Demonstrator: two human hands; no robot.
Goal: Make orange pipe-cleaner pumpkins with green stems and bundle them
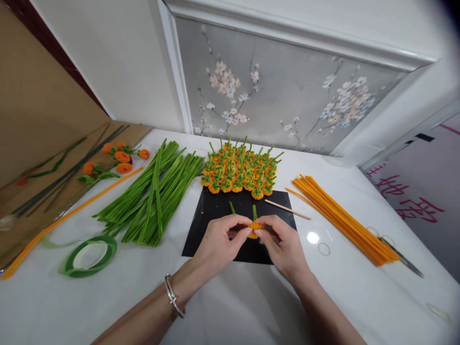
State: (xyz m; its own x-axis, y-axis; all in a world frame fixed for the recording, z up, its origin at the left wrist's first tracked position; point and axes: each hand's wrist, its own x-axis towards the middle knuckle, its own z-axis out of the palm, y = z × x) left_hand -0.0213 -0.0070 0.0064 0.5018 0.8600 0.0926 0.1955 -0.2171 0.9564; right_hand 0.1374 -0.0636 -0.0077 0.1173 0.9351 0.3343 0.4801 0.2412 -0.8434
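Between the fingertips of both hands is a small orange pipe-cleaner pumpkin [254, 226] with a green stem sticking up. My left hand [222, 237] pinches it from the left, and my right hand [282, 242] pinches its right side. Both hands hover over a black mat [201, 225]; my fingers partly hide the pumpkin. A short green piece [232, 207] shows just behind my left fingers. A thin wooden stick [287, 209] lies across the mat's right edge. Finished-looking orange pumpkins with green stems [240, 167] stand in a dense group behind the mat.
Green pipe cleaners [154, 191] lie in piles at left, with a green tape roll [89, 256] in front. A long orange strip [72, 213] and orange flowers [122, 157] lie farther left. Orange pipe cleaners [345, 218], scissors [406, 261] and a rubber band [324, 248] are right.
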